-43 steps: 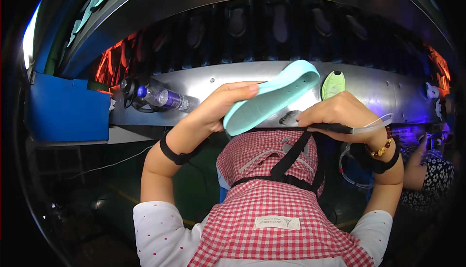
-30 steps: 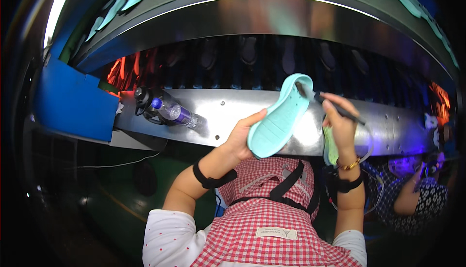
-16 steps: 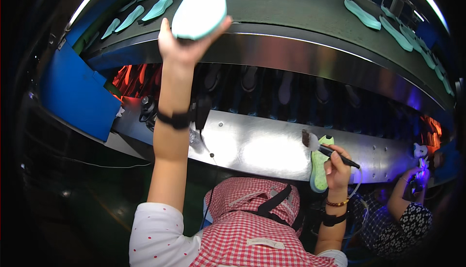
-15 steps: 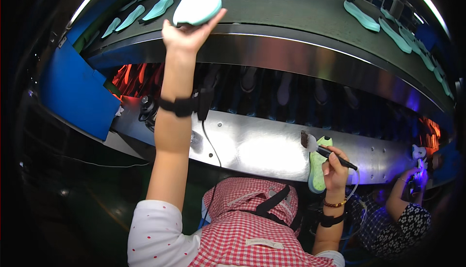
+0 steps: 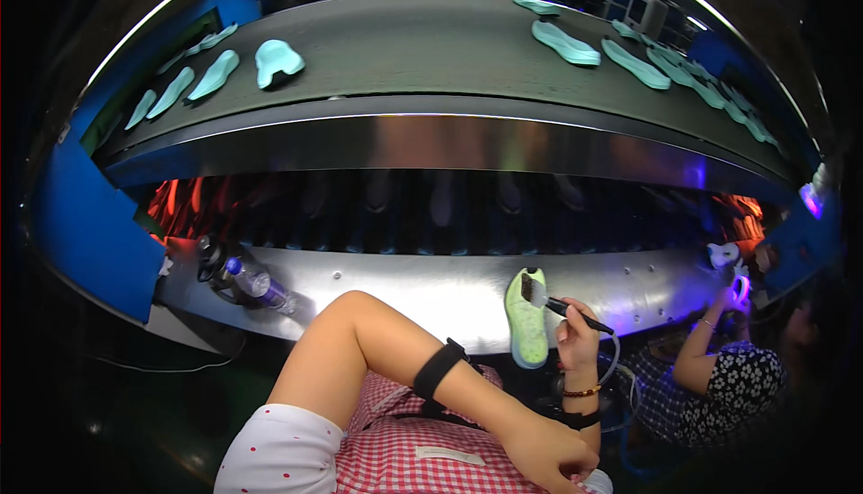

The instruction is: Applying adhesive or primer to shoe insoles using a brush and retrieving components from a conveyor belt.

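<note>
Green and glowing under the lamp, a shoe sole (image 5: 526, 321) stands on end just left of the right hand (image 5: 575, 337), resting against the shiny steel shelf (image 5: 431, 292). That hand is closed around the dark handle of a small brush (image 5: 562, 305), fingers wrapped together; the bristle end lies on the upper part of the sole. Below the hand, the wrist carries a bead bracelet (image 5: 582, 392) and a black band.

The left hand (image 5: 553, 453) sits low, close to the body, lying over the red-checked apron (image 5: 404, 440). Its fingers curl loosely; whether they grip anything cannot be told, as the fingertips are near the lower edge. Up that forearm is a black strap (image 5: 438, 368), and the elbow is raised in front of the shelf.

Further left of both hands, a plastic bottle with a blue cap (image 5: 256, 283) lies on the steel shelf, beside a blue panel (image 5: 85, 233). Above the hands, past a dark slot with dim shoe shapes in it, a wide grey conveyor belt (image 5: 431, 44) carries pale turquoise soles: a group at upper left (image 5: 279, 61) and a row at upper right (image 5: 564, 43).

Right of the right hand, another person in a flowered top (image 5: 733, 386) works at the same shelf, one hand (image 5: 726, 301) raised near a violet light.
</note>
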